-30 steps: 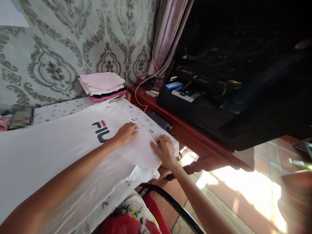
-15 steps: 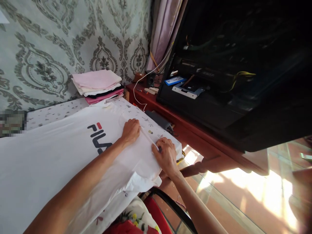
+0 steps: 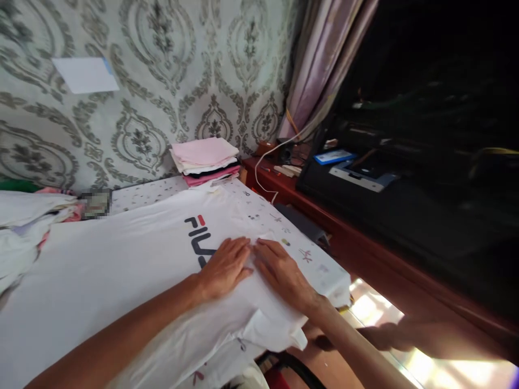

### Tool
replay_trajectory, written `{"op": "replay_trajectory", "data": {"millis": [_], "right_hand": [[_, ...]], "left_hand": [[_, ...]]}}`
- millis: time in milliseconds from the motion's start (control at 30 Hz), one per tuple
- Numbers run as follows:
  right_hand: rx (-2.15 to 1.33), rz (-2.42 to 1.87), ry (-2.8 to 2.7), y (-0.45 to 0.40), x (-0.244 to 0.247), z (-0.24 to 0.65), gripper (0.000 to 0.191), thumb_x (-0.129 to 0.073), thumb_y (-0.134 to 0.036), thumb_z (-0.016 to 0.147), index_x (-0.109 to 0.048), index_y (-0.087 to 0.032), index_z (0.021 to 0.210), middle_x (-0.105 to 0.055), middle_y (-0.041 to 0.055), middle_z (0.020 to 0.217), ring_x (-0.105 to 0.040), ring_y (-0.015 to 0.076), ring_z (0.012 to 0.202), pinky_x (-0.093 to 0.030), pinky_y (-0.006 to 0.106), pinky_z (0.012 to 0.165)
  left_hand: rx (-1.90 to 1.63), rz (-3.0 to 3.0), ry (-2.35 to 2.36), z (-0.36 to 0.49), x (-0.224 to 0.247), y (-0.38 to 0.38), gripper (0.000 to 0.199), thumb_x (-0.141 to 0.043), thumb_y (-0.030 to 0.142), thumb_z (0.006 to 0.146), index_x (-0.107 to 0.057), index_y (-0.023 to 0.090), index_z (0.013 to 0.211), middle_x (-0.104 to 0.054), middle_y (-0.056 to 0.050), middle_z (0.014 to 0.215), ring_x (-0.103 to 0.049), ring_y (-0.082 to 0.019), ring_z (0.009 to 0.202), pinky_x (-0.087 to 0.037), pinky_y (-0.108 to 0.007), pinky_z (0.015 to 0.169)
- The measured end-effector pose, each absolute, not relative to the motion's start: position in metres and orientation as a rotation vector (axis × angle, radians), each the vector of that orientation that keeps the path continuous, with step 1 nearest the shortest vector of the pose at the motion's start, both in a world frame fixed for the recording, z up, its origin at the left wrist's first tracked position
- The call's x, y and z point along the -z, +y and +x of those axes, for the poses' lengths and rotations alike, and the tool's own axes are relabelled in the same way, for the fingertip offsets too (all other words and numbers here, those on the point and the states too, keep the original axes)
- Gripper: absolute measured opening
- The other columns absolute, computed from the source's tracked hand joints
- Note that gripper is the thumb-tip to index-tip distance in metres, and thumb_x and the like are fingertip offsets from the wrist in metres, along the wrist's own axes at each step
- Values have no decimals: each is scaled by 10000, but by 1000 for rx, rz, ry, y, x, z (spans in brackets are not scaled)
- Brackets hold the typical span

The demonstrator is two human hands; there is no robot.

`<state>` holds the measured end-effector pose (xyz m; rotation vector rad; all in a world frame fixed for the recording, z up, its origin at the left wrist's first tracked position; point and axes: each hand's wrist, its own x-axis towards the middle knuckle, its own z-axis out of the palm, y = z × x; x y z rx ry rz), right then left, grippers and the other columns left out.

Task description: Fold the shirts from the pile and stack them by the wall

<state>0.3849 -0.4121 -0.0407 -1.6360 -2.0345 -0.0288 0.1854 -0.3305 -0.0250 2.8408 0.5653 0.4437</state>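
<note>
Patterned tabletop (image 3: 316, 275), white shirt (image 3: 133, 259) beneath left hand (image 3: 227, 266) and right hand (image 3: 283, 274), both flattened, gripping nothing

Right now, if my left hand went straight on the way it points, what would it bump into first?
Your left hand would most likely meet the fingers of your right hand, just ahead on the white shirt; the gap looks small, but depth is unclear.

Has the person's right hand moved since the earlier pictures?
Yes: the right hand has moved leftward, away from the table corner and closer to the left hand.
</note>
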Motion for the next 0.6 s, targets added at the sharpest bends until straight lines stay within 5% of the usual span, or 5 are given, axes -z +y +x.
{"op": "replay_trajectory", "data": {"millis": [200,433,600], "right_hand": [[-23,-1674,-2201,-387,41,399,515,-412,-423,1004,-514,-152,1431,-469,179,1520,-493,306,1371,-469,510,1098],[-14,-1548,-2059,-318,28,386,331,-463,-345,969,-701,-198,1145,-670,152,1261,-631,310,1184,-524,511,1015],[-663,-1577,-1485,-197,3,334,122,-704,-210,822,-711,-204,943,-715,61,1018,-709,204,843,-598,376,833]], "left_hand": [[-230,2755,987,75,33,-290,536,-328,469,1037,-350,233,1518,-353,-80,1617,-281,-188,1508,-204,-435,1254],[-210,2533,1728,-94,40,-230,657,-238,533,1003,-413,142,1501,-354,-126,1607,-324,-262,1490,-235,-496,1233],[-413,2417,2058,-180,53,-213,651,-258,523,965,-524,93,1375,-517,-186,1486,-469,-314,1391,-343,-498,1178]]}}
